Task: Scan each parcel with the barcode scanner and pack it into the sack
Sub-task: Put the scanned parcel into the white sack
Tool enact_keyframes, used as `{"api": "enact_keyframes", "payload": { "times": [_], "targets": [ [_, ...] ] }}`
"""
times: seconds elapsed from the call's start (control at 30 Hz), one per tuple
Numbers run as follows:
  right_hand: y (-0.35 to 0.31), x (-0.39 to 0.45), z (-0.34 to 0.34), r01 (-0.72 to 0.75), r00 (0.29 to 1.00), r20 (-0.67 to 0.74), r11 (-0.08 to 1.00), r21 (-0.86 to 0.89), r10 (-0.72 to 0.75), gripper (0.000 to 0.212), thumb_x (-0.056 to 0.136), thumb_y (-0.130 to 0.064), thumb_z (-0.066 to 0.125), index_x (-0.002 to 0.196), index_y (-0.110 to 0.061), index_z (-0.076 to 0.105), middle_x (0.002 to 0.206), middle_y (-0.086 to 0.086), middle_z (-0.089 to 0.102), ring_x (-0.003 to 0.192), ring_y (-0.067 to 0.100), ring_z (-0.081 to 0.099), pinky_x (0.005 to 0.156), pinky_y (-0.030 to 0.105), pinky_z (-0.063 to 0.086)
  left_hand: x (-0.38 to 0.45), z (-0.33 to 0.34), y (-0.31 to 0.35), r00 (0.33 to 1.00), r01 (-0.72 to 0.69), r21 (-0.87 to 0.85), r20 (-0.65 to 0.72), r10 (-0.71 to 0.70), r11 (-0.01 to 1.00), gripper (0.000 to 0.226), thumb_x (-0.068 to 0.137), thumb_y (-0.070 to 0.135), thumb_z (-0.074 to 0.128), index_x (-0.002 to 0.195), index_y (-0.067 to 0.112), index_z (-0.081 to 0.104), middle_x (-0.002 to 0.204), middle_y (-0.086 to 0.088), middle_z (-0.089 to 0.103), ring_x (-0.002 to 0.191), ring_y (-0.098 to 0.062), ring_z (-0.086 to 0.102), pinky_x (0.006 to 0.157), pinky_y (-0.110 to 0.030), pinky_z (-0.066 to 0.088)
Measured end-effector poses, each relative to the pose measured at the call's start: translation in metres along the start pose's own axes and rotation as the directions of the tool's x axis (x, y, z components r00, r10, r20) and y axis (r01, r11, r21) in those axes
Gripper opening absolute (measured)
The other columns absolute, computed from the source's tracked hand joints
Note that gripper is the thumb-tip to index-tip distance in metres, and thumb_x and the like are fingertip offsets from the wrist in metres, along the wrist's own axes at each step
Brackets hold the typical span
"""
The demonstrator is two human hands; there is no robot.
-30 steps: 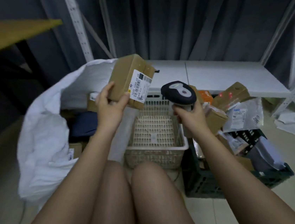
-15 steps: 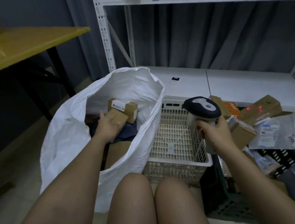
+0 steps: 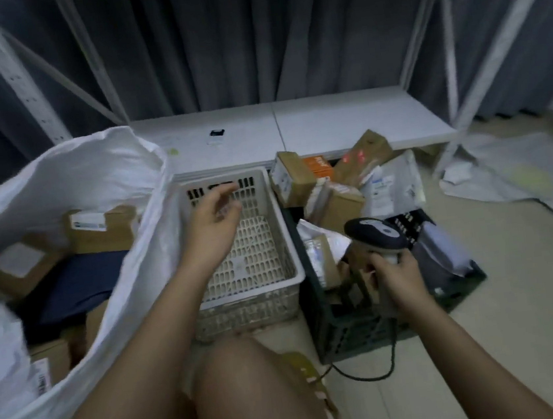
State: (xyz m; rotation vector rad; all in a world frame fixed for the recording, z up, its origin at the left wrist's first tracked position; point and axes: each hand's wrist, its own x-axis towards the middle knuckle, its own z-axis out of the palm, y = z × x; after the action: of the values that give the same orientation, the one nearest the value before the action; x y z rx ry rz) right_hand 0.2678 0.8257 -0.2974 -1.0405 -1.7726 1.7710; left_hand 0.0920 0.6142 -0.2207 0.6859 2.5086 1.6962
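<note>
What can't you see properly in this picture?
- White sack: its bottom and left side are cut off by the picture's edge, and its wall hides the parcels deeper in.
- Left hand: the fingertips are blurred.
- Barcode scanner: the right hand covers its handle.
- Labels on the parcel pile: too small and dim to read.
- Dark crate: what lies lowest in it is buried under parcels.

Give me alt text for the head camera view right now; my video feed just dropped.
The person's empty left hand hovers open over a white plastic basket while the right hand grips the barcode scanner above a dark crate piled with parcels. An open white sack holding boxes stands to the left.
</note>
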Motion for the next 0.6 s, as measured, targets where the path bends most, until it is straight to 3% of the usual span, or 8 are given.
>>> {"api": "enact_keyframes", "payload": {
  "times": [0.13,0.3,0.4,0.47,0.6],
  "targets": [
    [0.033,0.011,-0.058,-0.06,0.987,-0.148,0.997,0.043,0.066,0.041,0.089,-0.012,0.064,0.129,-0.014,0.052,0.108,0.006,0.064,0.092,0.023,0.063,0.079,0.035,0.053,0.002,0.09,0.01,0.981,0.083,-0.013,0.178,-0.079,0.996,0.033,0.096,0.019,0.057,0.129,0.021,0.055,0.132,0.002,0.055,0.124,-0.014,0.049,0.102,-0.033,0.043],
    [0.067,0.031,-0.124,-0.138,0.945,-0.285,0.986,0.092,0.159,0.031,0.085,-0.016,0.067,0.113,-0.006,0.057,0.088,0.016,0.066,0.069,0.026,0.058,0.062,0.034,0.045,-0.004,0.202,0.006,0.9,0.212,0.018,0.385,-0.203,0.977,0.039,0.097,0.022,0.056,0.135,0.018,0.049,0.141,0.0,0.048,0.129,-0.019,0.045,0.1,-0.033,0.042],
    [0.076,0.04,-0.147,-0.147,0.92,-0.345,0.979,0.142,0.188,0.021,0.087,-0.01,0.065,0.105,-0.005,0.056,0.071,0.011,0.06,0.053,0.019,0.052,0.053,0.031,0.043,-0.01,0.256,-0.014,0.834,0.281,0.049,0.482,-0.269,0.958,0.039,0.094,0.022,0.06,0.132,0.016,0.051,0.137,-0.003,0.052,0.122,-0.022,0.051,0.099,-0.036,0.045],
    [0.078,0.046,-0.155,-0.15,0.917,-0.345,0.975,0.167,0.2,0.016,0.09,-0.004,0.06,0.104,-0.002,0.054,0.064,0.009,0.057,0.046,0.014,0.049,0.045,0.027,0.041,-0.015,0.284,-0.033,0.771,0.338,0.103,0.54,-0.338,0.936,0.044,0.092,0.024,0.063,0.133,0.013,0.05,0.133,-0.004,0.054,0.118,-0.023,0.053,0.099,-0.035,0.045],
    [0.088,0.057,-0.156,-0.17,0.925,-0.317,0.973,0.154,0.211,0.019,0.091,-0.005,0.06,0.107,0.002,0.054,0.063,0.007,0.057,0.046,0.013,0.049,0.044,0.025,0.041,-0.025,0.314,-0.075,0.64,0.468,0.226,0.58,-0.504,0.854,0.054,0.092,0.023,0.061,0.141,0.009,0.042,0.13,-0.004,0.056,0.113,-0.023,0.055,0.089,-0.028,0.041]
  ]
}}
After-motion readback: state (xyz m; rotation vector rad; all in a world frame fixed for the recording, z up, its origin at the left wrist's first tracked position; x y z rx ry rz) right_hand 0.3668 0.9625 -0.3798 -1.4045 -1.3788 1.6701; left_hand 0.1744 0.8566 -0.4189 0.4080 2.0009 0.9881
